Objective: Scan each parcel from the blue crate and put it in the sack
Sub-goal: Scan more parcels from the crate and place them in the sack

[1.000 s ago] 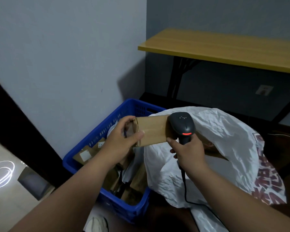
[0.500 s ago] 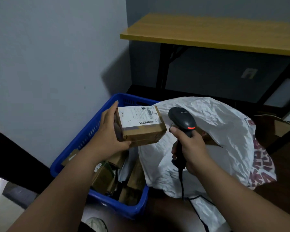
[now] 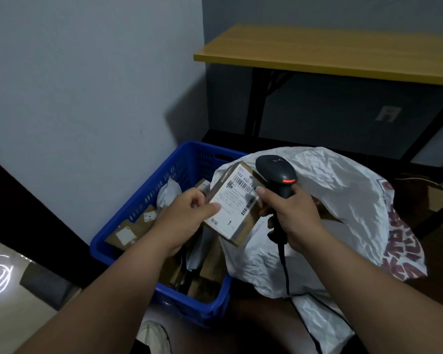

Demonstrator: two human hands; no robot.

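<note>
My left hand (image 3: pixel 187 213) grips a small cardboard parcel (image 3: pixel 234 204) by its left edge, tilted, with its white barcode label facing up. My right hand (image 3: pixel 292 215) holds a black handheld scanner (image 3: pixel 276 175) by the handle, its head just right of the parcel and its red light lit. Both sit above the gap between the blue crate (image 3: pixel 138 221) and the white sack (image 3: pixel 338 200). The crate on the floor holds several brown parcels and a white mailer. The crumpled sack with red print stands to the crate's right.
A yellow-topped table (image 3: pixel 330 52) with black legs stands behind the sack. A grey wall runs along the crate's left side. The scanner's black cable (image 3: pixel 284 267) hangs down over the sack. A white shoe (image 3: pixel 154 338) shows at the bottom, near the crate's front corner.
My left hand has turned the parcel from plain side up to label up, then tilted it toward the scanner. My right hand has brought the scanner close against the parcel's right edge.
</note>
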